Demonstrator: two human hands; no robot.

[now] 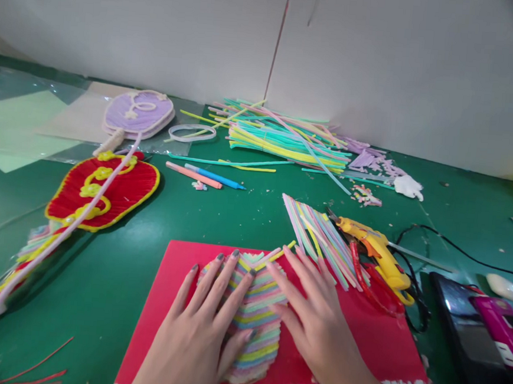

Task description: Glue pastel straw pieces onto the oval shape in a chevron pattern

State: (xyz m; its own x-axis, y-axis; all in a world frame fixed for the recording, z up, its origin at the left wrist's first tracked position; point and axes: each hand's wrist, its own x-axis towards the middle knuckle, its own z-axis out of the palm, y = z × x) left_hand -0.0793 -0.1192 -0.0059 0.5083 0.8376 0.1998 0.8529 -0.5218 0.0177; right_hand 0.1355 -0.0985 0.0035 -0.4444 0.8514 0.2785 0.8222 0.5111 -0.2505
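My left hand (201,324) lies flat with its fingers spread over a rounded panel (257,328) of pastel pipe cleaners laid in slanting stripes. That panel rests on a red board (159,302), and part of it is hidden under the hand. At its upper right edge, my right hand (313,315) has its fingers stretched out, the tips beside a short yellow pipe cleaner (284,251) and the panel's rim. Just beyond the right hand, a bundle of cut pastel pipe cleaners (319,235) lies partly on the board.
A yellow glue gun (379,249) and red-handled pliers (357,268) lie right of the bundle. Long pipe cleaners (287,144) are heaped at the back, near two markers (213,177). A red fan (105,195) and a purple fan (138,112) lie left; a phone (459,326) lies right.
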